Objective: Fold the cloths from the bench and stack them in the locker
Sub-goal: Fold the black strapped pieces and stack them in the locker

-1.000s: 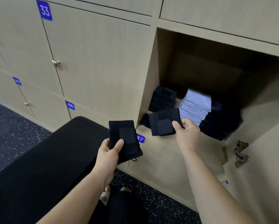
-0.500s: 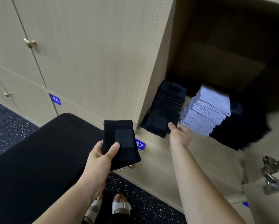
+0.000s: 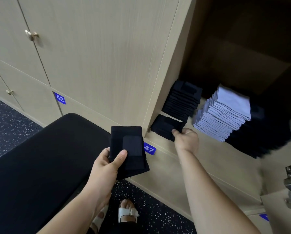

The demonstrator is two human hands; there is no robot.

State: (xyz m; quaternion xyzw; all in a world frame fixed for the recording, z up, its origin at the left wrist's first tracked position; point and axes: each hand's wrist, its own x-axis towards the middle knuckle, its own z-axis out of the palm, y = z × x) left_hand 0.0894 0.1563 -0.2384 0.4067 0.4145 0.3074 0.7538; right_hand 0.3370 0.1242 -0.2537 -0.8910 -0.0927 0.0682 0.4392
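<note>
Just inside the locker (image 3: 166, 73), the right hand (image 3: 186, 140) pinches a folded black cloth (image 3: 165, 127) at its front-left corner, in front of the black stack (image 3: 183, 100). The left hand (image 3: 106, 164) grips a second folded cloth (image 3: 129, 149) above the counter's (image 3: 40, 157) end, lower-left of that corner.

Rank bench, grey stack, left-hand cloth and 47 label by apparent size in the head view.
1. Bench.
2-3. Grey stack and left-hand cloth look alike; the cloth is nearer the camera, so unranked.
4. 47 label.
</note>
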